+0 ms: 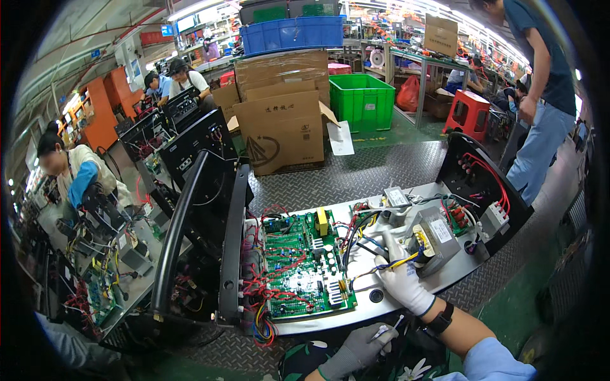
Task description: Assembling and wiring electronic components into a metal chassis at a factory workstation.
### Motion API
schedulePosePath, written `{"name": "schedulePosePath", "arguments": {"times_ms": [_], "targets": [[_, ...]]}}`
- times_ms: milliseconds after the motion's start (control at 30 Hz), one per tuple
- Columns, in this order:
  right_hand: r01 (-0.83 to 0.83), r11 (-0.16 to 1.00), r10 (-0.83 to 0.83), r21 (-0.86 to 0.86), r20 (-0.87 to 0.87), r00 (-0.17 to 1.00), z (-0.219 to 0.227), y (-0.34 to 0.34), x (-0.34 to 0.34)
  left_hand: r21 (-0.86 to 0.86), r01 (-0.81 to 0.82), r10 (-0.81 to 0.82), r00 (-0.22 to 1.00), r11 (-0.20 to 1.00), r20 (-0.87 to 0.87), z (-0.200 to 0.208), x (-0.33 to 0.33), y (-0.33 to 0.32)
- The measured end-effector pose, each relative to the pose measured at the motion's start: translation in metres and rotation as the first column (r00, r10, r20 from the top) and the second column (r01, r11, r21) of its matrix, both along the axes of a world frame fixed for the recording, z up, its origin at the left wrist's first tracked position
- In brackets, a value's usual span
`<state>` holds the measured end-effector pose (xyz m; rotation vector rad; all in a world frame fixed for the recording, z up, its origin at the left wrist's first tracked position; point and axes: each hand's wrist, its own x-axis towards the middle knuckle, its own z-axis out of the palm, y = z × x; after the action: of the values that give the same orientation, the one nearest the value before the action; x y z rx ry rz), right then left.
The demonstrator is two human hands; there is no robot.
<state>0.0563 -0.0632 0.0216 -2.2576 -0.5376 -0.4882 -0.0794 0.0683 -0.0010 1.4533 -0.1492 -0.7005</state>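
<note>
An open amplifier-like chassis lies before me, its pale metal plate (362, 308) carrying a green circuit board (305, 260) and a boxy metal transformer (435, 241). My right hand (406, 289), in a white glove, reaches onto the plate between board and transformer. Its fingers are closed around a bundle of yellow, blue and black wires (365, 273); the fingertips are partly hidden among them. Below the plate's near edge, my left hand (359, 349), in a grey glove, is closed on a small white tool with a thin shaft (389, 327).
A black panel with a curved handle (178, 235) stands at the left, a black end panel (464, 159) at the right. Beyond the ridged metal tabletop (305, 190) are a cardboard box (286, 133) and a green crate (362, 101). Other people work at left; one person (540, 95) stands at right.
</note>
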Motion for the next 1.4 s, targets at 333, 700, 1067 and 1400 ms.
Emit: {"name": "schedulePosePath", "arguments": {"times_ms": [333, 700, 1067, 1400], "targets": [[0.125, 0.951, -0.162, -0.283, -0.114, 0.980, 0.007, 0.014, 0.009, 0.089, -0.080, 0.079, 0.997, 0.993, 0.007, 0.017, -0.013, -0.001], [0.033, 0.988, -0.038, 0.148, 0.031, 0.999, -0.007, 0.015, 0.009, 0.111, -0.095, 0.085, 0.992, 0.989, 0.095, 0.012, -0.008, -0.004], [-0.017, 0.989, 0.043, 0.148, -0.170, 0.985, 0.003, 0.011, 0.007, 0.196, -0.111, 0.096, 0.992, 0.974, 0.083, 0.000, -0.001, 0.000], [-0.033, 0.973, 0.057, 0.229, -0.100, 0.993, -0.016, -0.001, 0.007, 0.159, -0.632, 0.486, 0.711, 0.758, 0.509, 0.076, 0.031, 0.015]]}}
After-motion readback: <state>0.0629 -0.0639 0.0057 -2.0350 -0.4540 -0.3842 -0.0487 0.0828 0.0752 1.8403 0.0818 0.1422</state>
